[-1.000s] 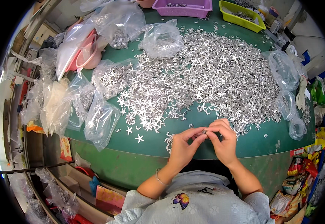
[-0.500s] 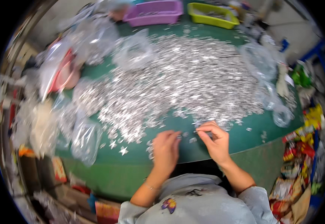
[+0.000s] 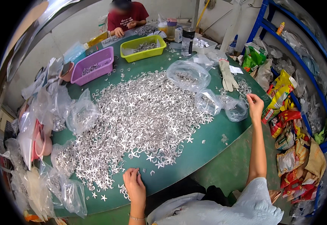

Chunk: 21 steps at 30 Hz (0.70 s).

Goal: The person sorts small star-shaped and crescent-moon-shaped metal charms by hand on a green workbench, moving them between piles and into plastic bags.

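Observation:
A wide heap of small silvery metal pieces (image 3: 144,108), many shaped like stars and crescents, covers the middle of the green table (image 3: 182,178). At the near edge, my left hand (image 3: 135,187) is closed with its fingertips together; a tiny piece may be in them, too small to name. A few loose pieces lie just beside its fingers. My right arm stretches far to the right, where my right hand (image 3: 256,107) is closed in a pinch, its contents unclear. Close to it are a small pile of metal pieces (image 3: 243,89) and a clear plastic bag (image 3: 236,111).
A purple basket (image 3: 92,77) and a yellow-green basket (image 3: 142,53), both holding metal pieces, stand at the back. A pale glove (image 3: 228,77) lies back right. Clear bags (image 3: 73,197) crowd the left. Beyond the table sits a co-worker in a dark red shirt (image 3: 127,17). Blue shelving (image 3: 302,108) stands right.
The view has swung right. My right hand has left the near edge beside my left hand and reached out to the small pile at the right. My left hand stays at the near edge.

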Available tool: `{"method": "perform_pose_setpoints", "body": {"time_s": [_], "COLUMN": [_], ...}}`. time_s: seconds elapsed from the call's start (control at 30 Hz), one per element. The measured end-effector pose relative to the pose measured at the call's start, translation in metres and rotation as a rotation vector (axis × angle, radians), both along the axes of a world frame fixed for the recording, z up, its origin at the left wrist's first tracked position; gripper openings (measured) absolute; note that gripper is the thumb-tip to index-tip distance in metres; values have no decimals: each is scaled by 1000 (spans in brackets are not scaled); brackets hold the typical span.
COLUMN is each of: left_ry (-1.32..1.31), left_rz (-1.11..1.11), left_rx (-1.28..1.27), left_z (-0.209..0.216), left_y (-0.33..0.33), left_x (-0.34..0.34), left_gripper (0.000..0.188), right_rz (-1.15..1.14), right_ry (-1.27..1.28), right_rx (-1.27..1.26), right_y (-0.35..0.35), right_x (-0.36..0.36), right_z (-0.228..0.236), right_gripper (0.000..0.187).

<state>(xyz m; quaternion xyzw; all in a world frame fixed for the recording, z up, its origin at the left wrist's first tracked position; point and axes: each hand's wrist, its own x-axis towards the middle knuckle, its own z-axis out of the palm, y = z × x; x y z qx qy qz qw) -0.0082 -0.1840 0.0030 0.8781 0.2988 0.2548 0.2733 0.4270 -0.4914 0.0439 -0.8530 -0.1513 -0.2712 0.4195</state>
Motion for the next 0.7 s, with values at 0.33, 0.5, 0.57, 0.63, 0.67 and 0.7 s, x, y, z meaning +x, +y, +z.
{"method": "perform_pose_setpoints", "body": {"time_s": [0.33,0.5,0.57,0.63,0.67,0.7], "left_ry": [16,-3,-60,-75,-58,-41], "left_rz": [-13,-11,-10,8,31,36], "left_rx": [-49,-216,-164,-97,-83,-63], "left_z": [6,9,8,7,3,0], "left_y": [-16,-16,-13,-8,-6,-5], "left_x": [8,8,6,3,-3,-5], "left_gripper": [25,25,26,27,29,30], "right_rz": [95,288,95,-7,18,103], "right_ry": [483,716,208,186,95,31], "right_rx": [-528,-252,-816,-772,-686,-639], "right_y": [49,49,44,49,65,74], "right_x": [121,140,138,118,87,61], "right_z": [-39,-51,-53,-34,-18,-5], "right_gripper": [9,9,14,22,21,17]}}
